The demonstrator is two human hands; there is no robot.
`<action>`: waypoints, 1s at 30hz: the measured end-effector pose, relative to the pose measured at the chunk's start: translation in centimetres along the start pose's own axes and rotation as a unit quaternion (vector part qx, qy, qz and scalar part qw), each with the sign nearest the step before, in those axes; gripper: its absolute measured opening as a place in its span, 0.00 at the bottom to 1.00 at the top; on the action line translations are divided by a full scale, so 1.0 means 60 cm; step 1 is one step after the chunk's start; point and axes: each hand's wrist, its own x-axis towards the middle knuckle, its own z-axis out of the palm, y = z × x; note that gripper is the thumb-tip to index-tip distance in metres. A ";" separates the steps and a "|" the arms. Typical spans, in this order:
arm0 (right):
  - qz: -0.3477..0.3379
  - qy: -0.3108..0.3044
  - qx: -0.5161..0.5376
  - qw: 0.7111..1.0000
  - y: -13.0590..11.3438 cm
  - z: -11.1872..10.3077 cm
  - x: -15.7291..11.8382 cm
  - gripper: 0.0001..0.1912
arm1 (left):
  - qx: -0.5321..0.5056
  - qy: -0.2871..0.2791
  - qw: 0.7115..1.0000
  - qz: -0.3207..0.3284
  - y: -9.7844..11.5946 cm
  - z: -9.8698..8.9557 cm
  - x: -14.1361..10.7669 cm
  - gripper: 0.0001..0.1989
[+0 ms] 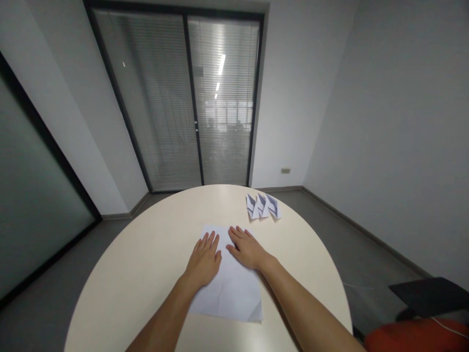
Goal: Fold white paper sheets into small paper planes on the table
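Note:
A white sheet of paper (229, 293) lies on the round table, faintly creased, with a crease across its near right corner. My left hand (204, 259) rests flat on the sheet's left side, fingers spread and pointing away from me. On the upper right part of the sheet lies my right hand (247, 248), palm down, with its fingers stretched out toward the far edge. Neither hand grips anything. Parts of the sheet's side edges are hidden under my hands and forearms.
Several folded paper pieces (262, 206) stand in a row near the far right edge of the round cream table (146, 264). Beyond it is a glazed partition with blinds (223, 156). An orange seat (417, 336) and a dark flat panel (432, 296) are at the lower right.

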 end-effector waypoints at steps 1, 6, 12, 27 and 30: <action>0.019 0.008 -0.007 1.000 0.004 -0.002 0.000 0.33 | 0.001 0.001 1.000 -0.002 0.001 -0.001 0.000 0.29; 0.006 0.043 -0.006 0.999 0.006 -0.014 -0.002 0.28 | 0.023 0.008 0.999 -0.038 -0.001 0.002 0.005 0.29; -0.124 -0.031 0.043 0.991 -0.022 -0.020 -0.008 0.32 | 0.042 0.031 0.992 -0.115 -0.010 -0.002 0.016 0.28; -0.050 0.016 -0.013 0.999 0.010 -0.018 -0.001 0.26 | 0.012 -0.011 0.999 -0.032 0.000 -0.010 -0.003 0.30; -0.098 0.017 0.000 0.995 0.002 -0.024 -0.003 0.23 | 0.011 -0.001 0.999 -0.048 -0.007 -0.007 0.001 0.30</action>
